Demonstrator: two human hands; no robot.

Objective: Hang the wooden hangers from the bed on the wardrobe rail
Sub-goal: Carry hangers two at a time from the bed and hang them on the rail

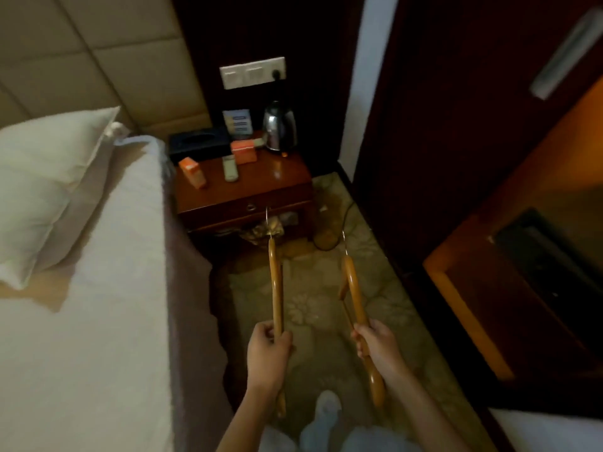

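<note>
Wood, varnished and honey-coloured, makes up both hangers, and they look rigid, light and fairly slick, with a thin metal hook at the far end of each. Taking the bedside table as the mark, both hangers are held in the air on its near side, over the patterned carpet, with the bed to the left of that table and the dark wardrobe to its right. The left hand is curled tight around the left hanger part-way along its length, hook pointing towards the table's drawer. The right hand is wrapped the same way around the right hanger, which tilts slightly outward.

Being stiff, they should not flex or sag when swung up, though the glossy finish could let them turn in the palm. A hold nearer the neck, just below the hook, would probably steer the hook best onto the rail, which is not in view here. The wire hooks may snag on each other if the two are brought together.
</note>
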